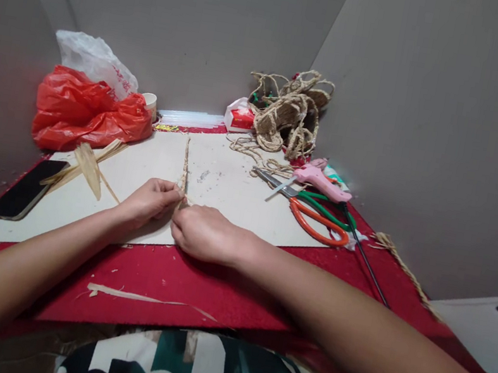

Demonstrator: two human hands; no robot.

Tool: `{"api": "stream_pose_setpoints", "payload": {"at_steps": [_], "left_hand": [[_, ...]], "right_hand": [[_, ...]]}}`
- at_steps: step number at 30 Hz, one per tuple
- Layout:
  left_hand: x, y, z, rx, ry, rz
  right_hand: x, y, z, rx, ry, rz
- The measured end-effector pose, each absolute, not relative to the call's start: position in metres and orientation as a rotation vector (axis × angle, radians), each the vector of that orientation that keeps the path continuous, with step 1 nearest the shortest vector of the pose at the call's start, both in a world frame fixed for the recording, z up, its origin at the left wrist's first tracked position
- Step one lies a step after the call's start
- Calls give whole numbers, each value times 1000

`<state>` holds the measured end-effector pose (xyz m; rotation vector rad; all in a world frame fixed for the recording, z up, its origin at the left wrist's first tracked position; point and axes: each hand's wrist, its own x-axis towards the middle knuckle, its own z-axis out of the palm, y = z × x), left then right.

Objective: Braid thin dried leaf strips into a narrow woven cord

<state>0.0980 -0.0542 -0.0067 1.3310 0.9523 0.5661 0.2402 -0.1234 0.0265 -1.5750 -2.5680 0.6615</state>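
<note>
A thin braided straw cord (186, 162) lies upright in the view on the white board, its near end between my two hands. My left hand (152, 200) is closed, with thumb and fingertips pinching the cord's near end. Close beside it on the right, my right hand (201, 231) is curled closed, knuckles up, at the same end of the cord. A pale strand pokes out between the hands. What lies inside the right fingers is mostly hidden.
White board (235, 210) on a red cloth (137, 276). Left: phone (27, 189), dry husk strips (88, 170), red plastic bag (86, 113). Right: scissors (316, 214), pink glue gun (322, 180), coiled braided pieces (287, 116). Back: tissue pack (240, 117), cup (150, 103). A loose strip (133, 296) lies near the front.
</note>
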Motion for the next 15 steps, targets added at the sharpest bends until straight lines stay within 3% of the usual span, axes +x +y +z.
{"api": "stream_pose_setpoints", "payload": {"at_steps": [3,7,11,15], "left_hand": [[96,-53,-5,1258,904,553],[95,-53,0,1171,852,522],[95,-52,1,1202,836,527],[93,-50,-3,1324,851,445]], "right_hand": [[260,-114,40,-1439,-2447,968],[275,-90,33,-1540,-1854,766],[266,-78,10,-1480,-1697,1337],[260,-74,4,-1473,-1635,1498]]}}
